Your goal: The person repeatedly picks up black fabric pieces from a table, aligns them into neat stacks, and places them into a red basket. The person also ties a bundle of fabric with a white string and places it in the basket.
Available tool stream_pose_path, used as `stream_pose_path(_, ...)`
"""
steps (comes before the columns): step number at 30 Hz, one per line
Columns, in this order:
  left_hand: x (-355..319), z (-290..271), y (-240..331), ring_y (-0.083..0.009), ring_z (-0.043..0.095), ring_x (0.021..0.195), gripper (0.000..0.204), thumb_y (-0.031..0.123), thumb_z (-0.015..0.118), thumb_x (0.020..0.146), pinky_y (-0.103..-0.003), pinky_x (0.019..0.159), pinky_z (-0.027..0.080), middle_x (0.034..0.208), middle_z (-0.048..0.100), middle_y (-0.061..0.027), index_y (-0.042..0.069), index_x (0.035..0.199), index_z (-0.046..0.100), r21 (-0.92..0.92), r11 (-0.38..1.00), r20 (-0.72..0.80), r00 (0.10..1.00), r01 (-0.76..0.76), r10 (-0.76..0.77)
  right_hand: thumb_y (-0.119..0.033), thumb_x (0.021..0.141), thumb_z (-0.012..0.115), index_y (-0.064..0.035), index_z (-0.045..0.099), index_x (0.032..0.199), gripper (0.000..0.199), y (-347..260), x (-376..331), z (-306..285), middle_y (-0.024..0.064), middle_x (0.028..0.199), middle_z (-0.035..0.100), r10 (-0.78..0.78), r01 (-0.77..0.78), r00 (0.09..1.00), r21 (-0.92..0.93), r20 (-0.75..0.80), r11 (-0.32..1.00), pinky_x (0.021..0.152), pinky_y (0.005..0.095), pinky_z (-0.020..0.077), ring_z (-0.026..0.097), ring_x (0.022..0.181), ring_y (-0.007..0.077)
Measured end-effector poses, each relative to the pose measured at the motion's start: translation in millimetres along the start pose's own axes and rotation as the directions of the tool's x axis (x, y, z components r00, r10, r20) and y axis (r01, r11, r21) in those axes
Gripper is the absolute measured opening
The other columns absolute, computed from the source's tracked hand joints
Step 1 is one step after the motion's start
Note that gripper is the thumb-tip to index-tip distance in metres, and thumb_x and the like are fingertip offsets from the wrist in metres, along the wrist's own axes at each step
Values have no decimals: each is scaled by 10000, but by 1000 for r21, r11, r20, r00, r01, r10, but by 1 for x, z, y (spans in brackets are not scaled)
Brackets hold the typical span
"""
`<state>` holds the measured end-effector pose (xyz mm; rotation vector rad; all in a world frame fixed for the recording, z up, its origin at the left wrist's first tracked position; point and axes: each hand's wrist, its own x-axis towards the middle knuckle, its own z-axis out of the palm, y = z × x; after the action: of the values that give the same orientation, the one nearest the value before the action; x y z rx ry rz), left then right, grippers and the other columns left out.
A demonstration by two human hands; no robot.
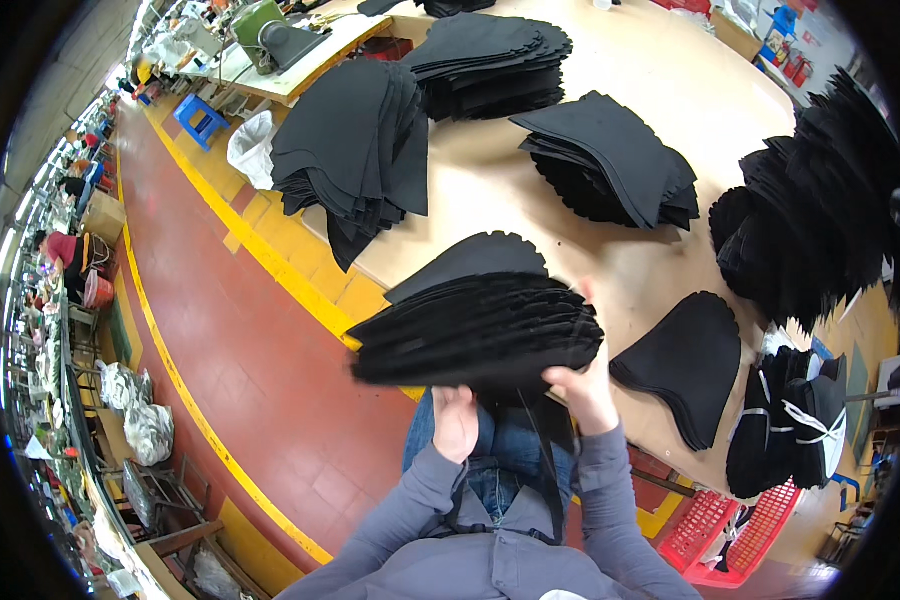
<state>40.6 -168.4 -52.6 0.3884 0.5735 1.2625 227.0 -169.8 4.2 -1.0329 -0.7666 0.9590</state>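
A thick stack of black cut fabric pieces (480, 335) is held up between my two hands over the table's near edge, its many edges fanned and slightly blurred. My left hand (455, 422) supports the stack from below, most of its fingers hidden underneath. At the stack's right end my right hand (585, 385) grips it, thumb in front and fingers behind. Just behind the held stack, a black piece with a scalloped edge (470, 262) shows. To the right of my right hand, a low pile of similar black pieces (685, 365) lies on the table.
The pale table (470, 195) carries more black piles (355, 140) toward the back. A tall row of black pieces (810, 210) and tied black bundles (790, 420) stand at the right. Below is a red plastic basket (720, 530). A red walkway (210, 310) runs along the left.
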Motion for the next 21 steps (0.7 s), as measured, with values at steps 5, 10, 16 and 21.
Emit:
stream_pose_path(5,-7,-77,-9,-252,537,1230,621,-36,712,799,-413,1038,469,1347,552,-95,67,1371,495,204,976,165,985,-74,41,-589,745,746,-78,163,1554,1120,-12,12,12,84,1459,380,-50,84,993,338,-110,937,1144,379,297,424,1335,237)
stream_pose_path(10,61,55,56,-213,613,1010,385,-22,755,771,-327,898,504,1097,658,-103,-19,1135,630,686,622,425,902,-377,77,-622,919,517,-35,423,1441,791,-9,36,-18,80,1325,576,69,-64,997,724,23,687,1067,396,390,532,1230,250)
stream_pose_path(16,81,75,40,-213,626,1025,506,112,864,722,-331,928,488,1120,668,-115,-36,1141,622,671,626,376,910,-397,174,-557,982,445,-44,422,1438,687,35,40,-27,99,1435,496,346,-161,906,556,-245,815,1120,408,329,459,1324,247)
stream_pose_path(21,59,100,31,-259,536,1213,865,147,903,652,-400,1067,395,1341,528,-143,19,1369,436,556,773,341,932,-306,124,-551,997,394,-11,433,1412,682,53,49,-82,113,1440,485,284,-240,959,534,0,811,1114,419,352,486,1288,266)
